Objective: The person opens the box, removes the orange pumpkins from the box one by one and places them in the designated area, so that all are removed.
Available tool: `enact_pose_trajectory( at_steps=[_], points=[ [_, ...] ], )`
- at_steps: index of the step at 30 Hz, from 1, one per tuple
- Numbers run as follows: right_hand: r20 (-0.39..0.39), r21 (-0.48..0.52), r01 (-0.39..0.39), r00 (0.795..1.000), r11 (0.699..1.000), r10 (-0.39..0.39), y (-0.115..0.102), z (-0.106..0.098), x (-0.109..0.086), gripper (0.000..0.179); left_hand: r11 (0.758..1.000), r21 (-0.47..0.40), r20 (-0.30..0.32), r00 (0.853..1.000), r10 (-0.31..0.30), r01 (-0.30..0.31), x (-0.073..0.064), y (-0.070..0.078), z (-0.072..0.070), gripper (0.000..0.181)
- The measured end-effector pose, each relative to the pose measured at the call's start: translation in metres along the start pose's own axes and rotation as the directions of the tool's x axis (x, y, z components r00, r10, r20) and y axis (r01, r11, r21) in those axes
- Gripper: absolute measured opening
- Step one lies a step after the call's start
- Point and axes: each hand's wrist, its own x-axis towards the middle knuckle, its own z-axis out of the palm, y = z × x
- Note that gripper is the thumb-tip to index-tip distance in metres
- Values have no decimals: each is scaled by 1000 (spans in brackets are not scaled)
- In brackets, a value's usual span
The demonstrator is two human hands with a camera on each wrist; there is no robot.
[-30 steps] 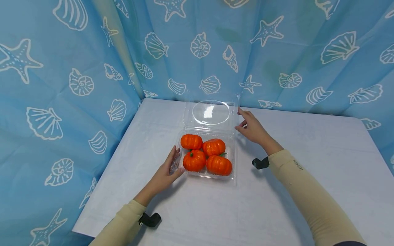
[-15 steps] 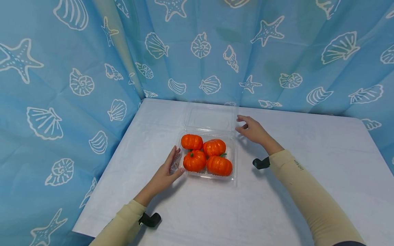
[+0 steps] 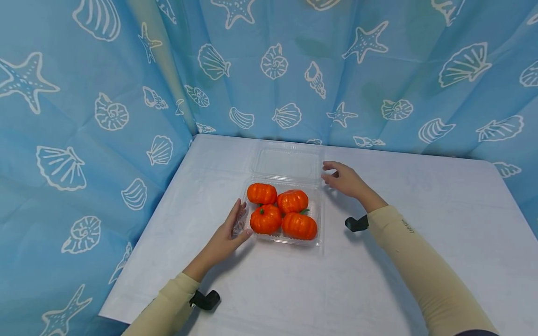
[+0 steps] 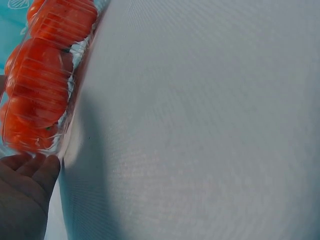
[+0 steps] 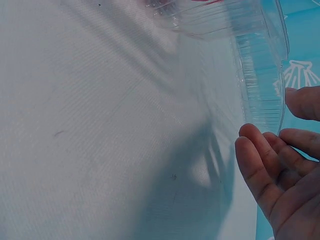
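Note:
A clear plastic clamshell box (image 3: 318,224) sits mid-table in the head view, holding several small orange pumpkins (image 3: 299,226) with green stems. Its hinged lid (image 3: 287,161) is tipped back flat-looking behind the base. My left hand (image 3: 222,240) lies along the box's left wall; in the left wrist view its relaxed fingertips (image 4: 47,167) touch the end of the box. At the lid's right edge is my right hand (image 3: 344,179), fingers loosely bent. The right wrist view has these fingertips (image 5: 245,131) at the lid's corner, thumb apart, without a visible pinch.
A white cloth covers the table (image 3: 277,289). Blue curtains (image 3: 252,93) with white shell and starfish prints hang close behind the table and along its left side. Each wrist carries a small black camera (image 3: 206,300).
The lid has swung down and backward, away from upright. My right hand's fingers have lowered slightly with it. The left hand and the pumpkins have stayed in place.

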Motion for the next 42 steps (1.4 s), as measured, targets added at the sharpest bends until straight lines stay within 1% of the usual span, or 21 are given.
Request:
enact_pose_trajectory(
  at_steps=[7, 16, 20, 27, 31, 36, 42],
  points=[
    [-17, 6, 4, 1000, 1000, -3, 0, 0, -2, 60, 1000, 2, -1, 1000, 5, -5, 1, -2, 0, 92],
    [-59, -8, 38, 998, 999, -38, -4, -2, -13, 57, 999, -16, -18, 999, 36, -36, 1, -1, 0, 93],
    [-68, -28, 52, 996, 998, -54, -8, -4, -20, 56, 999, -25, -16, 999, 45, -46, 2, -2, 0, 93],
    [-73, -9, 83, 994, 997, -83, -15, -3, -37, 54, 998, -26, -9, 998, 59, -59, 2, -4, 1, 92],
    [-80, -1, 95, 992, 995, -95, -22, -1, -48, 54, 999, -22, -7, 999, 50, -50, 2, -3, 1, 92],
    [-79, 9, 131, 988, 991, -130, -30, 3, -60, 51, 999, -21, -5, 999, 39, -39, 2, -3, 1, 92],
    [-75, 8, 160, 984, 987, -159, -36, 9, -73, 50, 999, -13, -7, 1000, 31, -31, 2, -2, 1, 92]
  ],
)
